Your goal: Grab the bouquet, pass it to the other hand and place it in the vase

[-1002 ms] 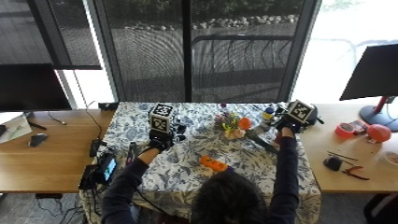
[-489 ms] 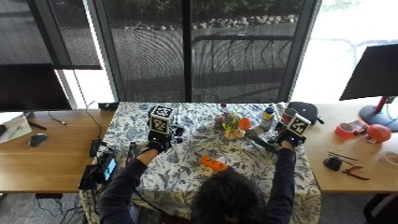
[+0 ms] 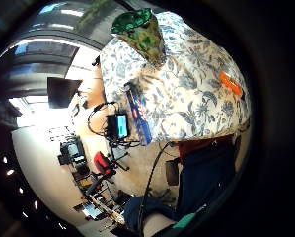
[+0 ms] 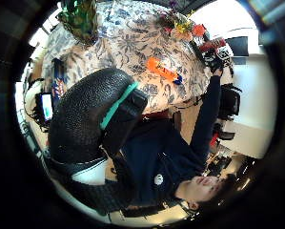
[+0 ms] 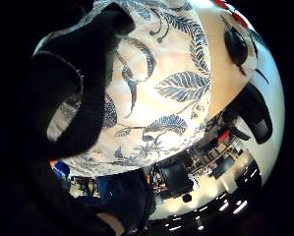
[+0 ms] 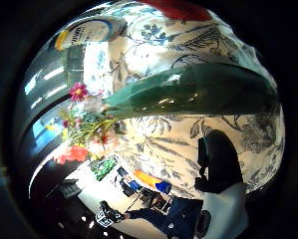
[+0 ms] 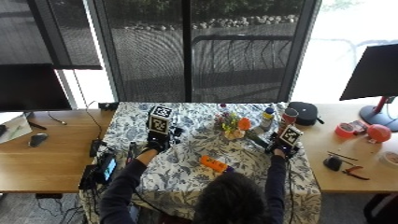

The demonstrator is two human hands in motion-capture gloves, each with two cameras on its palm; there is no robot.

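The bouquet (image 7: 232, 125), pink, orange and yellow flowers in a green wrap, lies on the flowered tablecloth (image 7: 187, 158) at the table's middle, stem end toward the right. My right hand (image 7: 283, 145) is low over the cloth just beside that stem end. In the right thumb side palm view the green wrap (image 6: 198, 92) lies close, and the thumb (image 6: 218, 162) is apart from it. My left hand (image 7: 159, 140) rests near the table's left side and holds nothing. The green vase (image 3: 139, 32) stands upright on the cloth close to it, dark in the outside view (image 7: 176, 132).
An orange block (image 7: 213, 164) with a blue end lies near the front. A blue-capped bottle (image 7: 267, 118), a red-rimmed cup (image 7: 289, 115) and a black case (image 7: 304, 113) stand behind the right hand. A phone (image 7: 105, 169) sits at the left table edge.
My right hand has come down and toward me, from above the bottle and cup to the cloth beside the bouquet's stem. The left hand has stayed put.
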